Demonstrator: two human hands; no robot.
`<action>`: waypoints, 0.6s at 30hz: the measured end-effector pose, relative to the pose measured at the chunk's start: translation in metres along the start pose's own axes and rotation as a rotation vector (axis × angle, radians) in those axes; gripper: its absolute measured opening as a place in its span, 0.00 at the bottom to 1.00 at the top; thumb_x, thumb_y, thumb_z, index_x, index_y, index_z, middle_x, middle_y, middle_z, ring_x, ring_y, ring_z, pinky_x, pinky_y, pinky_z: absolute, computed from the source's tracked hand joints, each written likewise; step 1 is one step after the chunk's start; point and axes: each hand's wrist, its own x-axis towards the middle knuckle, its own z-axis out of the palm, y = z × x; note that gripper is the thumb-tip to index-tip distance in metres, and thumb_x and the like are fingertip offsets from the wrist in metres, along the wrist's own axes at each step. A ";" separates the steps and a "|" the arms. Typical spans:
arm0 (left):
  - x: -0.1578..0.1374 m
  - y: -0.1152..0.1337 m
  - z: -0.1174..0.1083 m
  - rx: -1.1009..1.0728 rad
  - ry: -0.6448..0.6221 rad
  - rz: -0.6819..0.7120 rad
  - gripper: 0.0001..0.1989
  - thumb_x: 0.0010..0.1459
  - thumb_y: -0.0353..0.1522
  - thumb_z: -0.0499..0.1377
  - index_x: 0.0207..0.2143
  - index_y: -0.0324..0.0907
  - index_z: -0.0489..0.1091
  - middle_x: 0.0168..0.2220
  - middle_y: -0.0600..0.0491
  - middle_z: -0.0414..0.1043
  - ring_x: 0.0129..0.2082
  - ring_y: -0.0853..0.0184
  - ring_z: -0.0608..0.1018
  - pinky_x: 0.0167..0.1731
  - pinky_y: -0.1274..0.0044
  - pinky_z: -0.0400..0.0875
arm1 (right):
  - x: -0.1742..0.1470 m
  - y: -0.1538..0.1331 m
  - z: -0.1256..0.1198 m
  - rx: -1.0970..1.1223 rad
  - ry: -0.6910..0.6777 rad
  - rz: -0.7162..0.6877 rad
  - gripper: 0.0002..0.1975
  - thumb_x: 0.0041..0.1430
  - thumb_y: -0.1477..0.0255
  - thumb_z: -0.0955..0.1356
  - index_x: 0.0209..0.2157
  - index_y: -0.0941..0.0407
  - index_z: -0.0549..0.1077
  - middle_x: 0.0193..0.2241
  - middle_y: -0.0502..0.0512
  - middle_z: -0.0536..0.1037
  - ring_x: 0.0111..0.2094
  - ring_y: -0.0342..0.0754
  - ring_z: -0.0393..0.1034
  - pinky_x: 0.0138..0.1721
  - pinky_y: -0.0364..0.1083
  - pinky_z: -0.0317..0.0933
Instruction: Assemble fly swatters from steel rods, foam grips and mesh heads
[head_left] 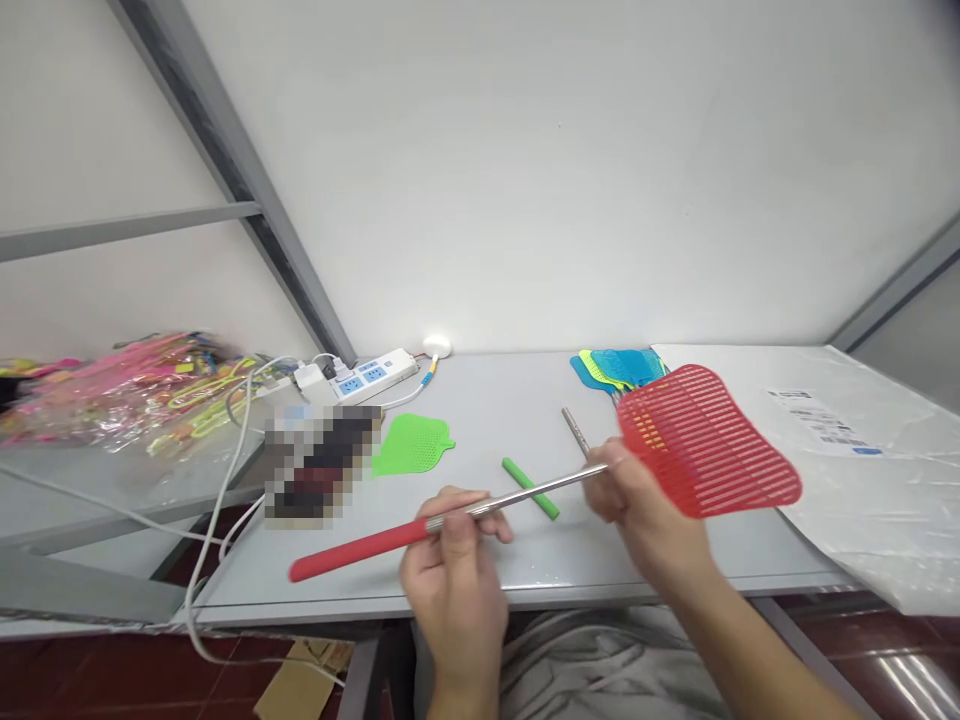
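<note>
A red fly swatter with a metal shaft and a red grip is held slantwise across both hands, above the table. My left hand is closed round the shaft just beside the red grip. With my right hand I pinch the shaft's other end, close to the slotted red head. Lying on the table under the shaft are a green grip tube and a short metal rod. A loose green swatter head rests farther left.
Several blue and yellow-green swatter heads are stacked at the back. A white plastic package covers the right side. At left are a power strip, a blurred-out dark object, white cables and bagged colourful items.
</note>
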 end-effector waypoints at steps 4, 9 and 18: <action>0.010 0.007 -0.006 -0.002 -0.007 0.086 0.12 0.63 0.38 0.59 0.33 0.39 0.75 0.25 0.54 0.65 0.25 0.71 0.70 0.26 0.79 0.67 | -0.001 -0.017 -0.048 0.129 0.172 0.012 0.24 0.62 0.62 0.67 0.17 0.54 0.56 0.15 0.43 0.51 0.17 0.40 0.45 0.20 0.43 0.45; -0.004 -0.005 0.007 -0.057 -0.030 -0.109 0.12 0.63 0.39 0.58 0.33 0.40 0.74 0.26 0.56 0.62 0.23 0.74 0.69 0.25 0.80 0.66 | -0.010 -0.024 -0.064 0.187 0.388 0.001 0.25 0.63 0.60 0.67 0.17 0.54 0.57 0.13 0.43 0.50 0.16 0.40 0.42 0.19 0.43 0.45; -0.035 -0.027 0.031 0.031 -0.159 -0.459 0.14 0.61 0.42 0.60 0.33 0.39 0.73 0.25 0.56 0.65 0.24 0.73 0.68 0.28 0.79 0.65 | -0.028 0.019 -0.031 -0.001 0.185 -0.023 0.24 0.64 0.58 0.65 0.18 0.54 0.57 0.17 0.45 0.53 0.20 0.42 0.49 0.22 0.45 0.43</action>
